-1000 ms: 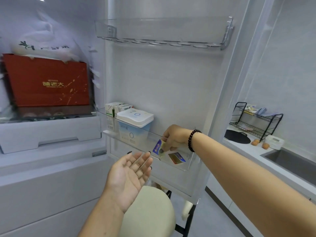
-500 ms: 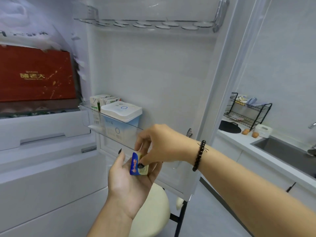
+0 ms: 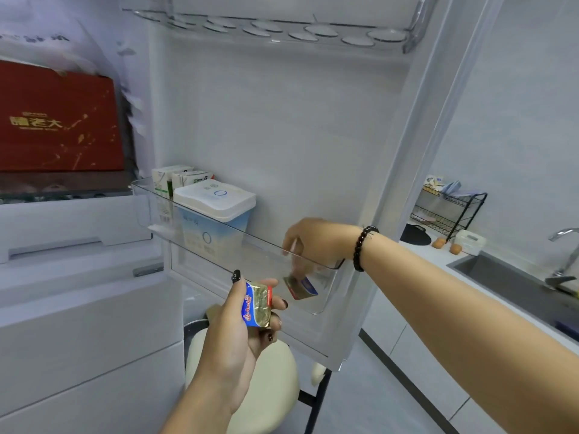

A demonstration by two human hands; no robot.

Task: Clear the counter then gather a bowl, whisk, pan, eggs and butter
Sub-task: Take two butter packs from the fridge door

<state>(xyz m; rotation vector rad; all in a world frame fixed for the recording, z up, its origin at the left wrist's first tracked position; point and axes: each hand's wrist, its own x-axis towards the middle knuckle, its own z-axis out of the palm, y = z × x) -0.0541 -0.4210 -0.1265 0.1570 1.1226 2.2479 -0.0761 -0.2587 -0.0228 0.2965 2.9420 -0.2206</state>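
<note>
At fridge door, R hand [image 3: 316, 242] back in bin [image 3: 219, 233], L hand [image 3: 247, 317] now holds butter [image 3: 257, 305]

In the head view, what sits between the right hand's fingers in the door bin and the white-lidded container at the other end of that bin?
Nothing: in the head view, the door bin looks bare between the right hand and the white-lidded container.

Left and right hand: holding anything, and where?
Left hand grips a butter packet by its sides. Right hand fingers pinch another butter packet by its top in the door bin.

Door shelf [image 3: 238, 236]: cartons [image 3: 175, 180], tub [image 3: 216, 208], butter [image 3: 302, 288].
</note>
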